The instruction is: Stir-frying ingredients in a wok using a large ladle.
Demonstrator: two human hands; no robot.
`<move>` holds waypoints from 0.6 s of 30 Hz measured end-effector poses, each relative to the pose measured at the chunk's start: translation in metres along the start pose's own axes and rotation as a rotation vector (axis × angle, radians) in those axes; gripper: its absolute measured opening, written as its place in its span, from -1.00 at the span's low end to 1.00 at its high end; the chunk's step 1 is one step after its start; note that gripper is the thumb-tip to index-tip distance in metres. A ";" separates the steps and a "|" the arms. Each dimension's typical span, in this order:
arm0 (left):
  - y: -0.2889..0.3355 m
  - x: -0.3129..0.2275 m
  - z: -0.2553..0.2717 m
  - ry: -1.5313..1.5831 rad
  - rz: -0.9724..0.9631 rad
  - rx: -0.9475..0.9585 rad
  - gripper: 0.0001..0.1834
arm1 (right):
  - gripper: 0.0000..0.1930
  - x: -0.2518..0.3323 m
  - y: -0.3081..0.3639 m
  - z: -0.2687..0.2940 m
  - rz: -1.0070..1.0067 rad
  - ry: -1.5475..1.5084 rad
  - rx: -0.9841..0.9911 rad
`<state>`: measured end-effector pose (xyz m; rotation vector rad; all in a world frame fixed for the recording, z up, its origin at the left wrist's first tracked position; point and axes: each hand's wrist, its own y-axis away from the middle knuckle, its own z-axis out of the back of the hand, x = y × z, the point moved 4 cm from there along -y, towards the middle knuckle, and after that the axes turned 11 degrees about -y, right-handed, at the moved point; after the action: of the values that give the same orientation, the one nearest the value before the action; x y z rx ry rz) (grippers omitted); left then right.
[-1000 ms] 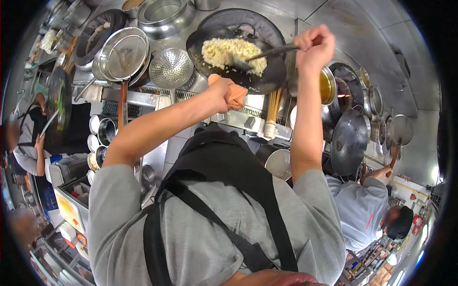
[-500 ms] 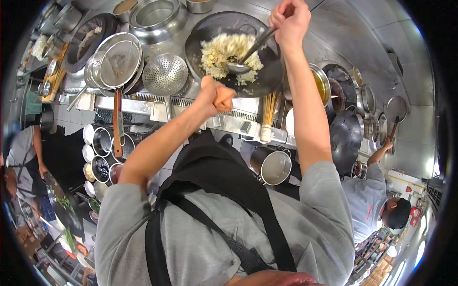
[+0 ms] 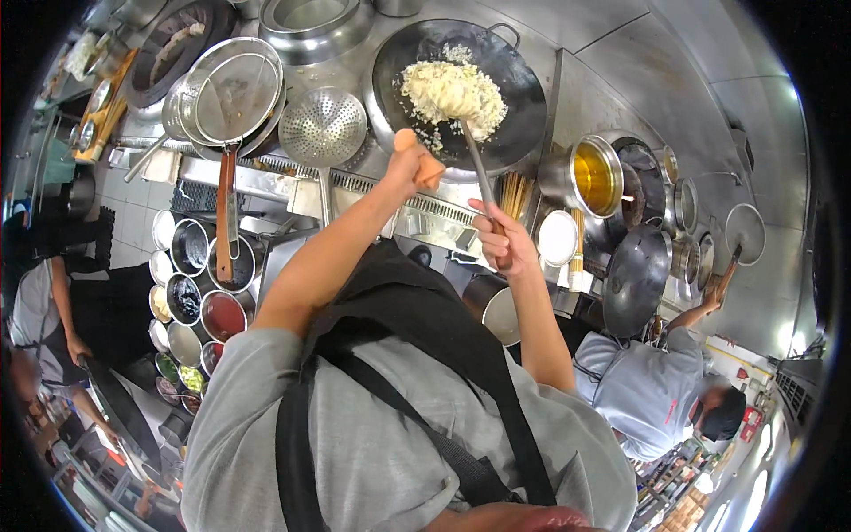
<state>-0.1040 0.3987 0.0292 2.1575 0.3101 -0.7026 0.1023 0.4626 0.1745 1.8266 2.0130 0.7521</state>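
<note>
Have rice (image 3: 450,87) heaped in the middle of dark wok (image 3: 523,93), straight ahead, with loose grains up the far wall. Hold wadded orange cloth (image 3: 430,170) in left hand (image 3: 407,168) at the wok's near-left edge, presumably against heat and to steady the pan. Note bare loop handle (image 3: 508,33) on the far rim; maybe a matching one under the cloth, can't tell. Run long-handled utensil (image 3: 479,164) from right hand (image 3: 503,238) up to near side of rice; can't see its head, hidden at the heap. Grip it low on the handle, likely for leverage and distance from hot metal. See perforated ladle (image 3: 321,124) left of wok and pot of yellow liquid (image 3: 556,177) to the right, both probably parked for quick reach. Fingers, left: curled tight, clamped on cloth; can't confirm any metal pinched underneath. Fingers, right: wrapped around the handle, small gaps between, topmost less bent, touching nothing else visible.
</note>
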 end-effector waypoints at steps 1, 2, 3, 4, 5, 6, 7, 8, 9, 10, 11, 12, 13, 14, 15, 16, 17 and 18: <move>-0.015 0.000 0.010 0.004 -0.011 -0.010 -0.84 | -0.69 0.012 -0.002 -0.003 0.074 0.103 -0.019; -0.029 -0.001 0.020 -0.025 -0.007 0.008 -0.87 | -0.71 0.030 -0.005 -0.010 0.149 0.206 -0.034; -0.038 0.006 0.031 -0.053 0.005 0.024 -0.88 | -0.69 0.041 -0.004 -0.017 0.145 0.256 -0.080; -0.031 0.000 0.021 -0.078 0.037 0.020 -0.78 | -0.69 0.042 0.008 -0.028 0.165 0.244 -0.080; -0.020 -0.005 0.013 -0.094 0.041 0.032 -0.78 | -0.70 0.043 0.024 -0.037 0.275 0.442 -0.199; -0.009 -0.007 0.010 -0.171 0.014 0.101 -0.69 | -0.71 0.045 0.036 -0.041 0.372 0.643 -0.316; -0.002 -0.009 0.007 -0.247 -0.013 0.170 -0.59 | -0.65 0.052 0.043 -0.037 0.394 0.747 -0.334; -0.004 -0.006 0.007 -0.256 -0.013 0.168 -0.59 | -0.65 0.049 0.040 -0.034 0.397 0.739 -0.329; -0.011 -0.002 0.017 -0.157 -0.024 0.151 -0.55 | -0.63 0.046 0.030 -0.033 0.519 1.130 -0.464; -0.017 -0.001 0.024 -0.057 -0.032 0.136 -0.51 | -0.60 0.046 0.020 -0.026 0.643 1.521 -0.598; -0.014 -0.003 0.016 -0.069 -0.028 0.145 -0.51 | -0.61 0.047 0.001 0.010 0.921 1.877 -0.649; -0.007 -0.005 0.008 -0.032 0.039 0.104 -0.54 | -0.63 0.045 -0.016 0.029 0.819 1.899 -0.699; -0.002 -0.007 0.000 0.006 0.104 0.062 -0.57 | -0.64 0.043 -0.030 0.044 0.714 1.920 -0.745; 0.001 -0.011 -0.009 -0.004 0.109 0.067 -0.57 | -0.58 0.046 -0.044 0.069 0.751 1.920 -0.630; 0.001 -0.012 -0.008 0.028 0.136 0.033 -0.61 | -0.58 0.048 -0.049 0.073 0.748 1.916 -0.622; 0.002 -0.012 -0.008 0.060 0.163 -0.001 -0.65 | -0.55 0.050 -0.054 0.082 0.634 1.709 -0.604; 0.002 -0.012 -0.009 0.058 0.163 -0.010 -0.65 | -0.52 0.050 -0.058 0.092 0.520 1.503 -0.582; -0.001 -0.013 -0.002 0.061 0.165 -0.039 -0.68 | -0.48 0.040 -0.050 0.073 0.407 1.169 -0.486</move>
<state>-0.1139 0.4012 0.0369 2.1418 0.1738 -0.5346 0.0978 0.5116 0.0908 1.6062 1.6207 2.6100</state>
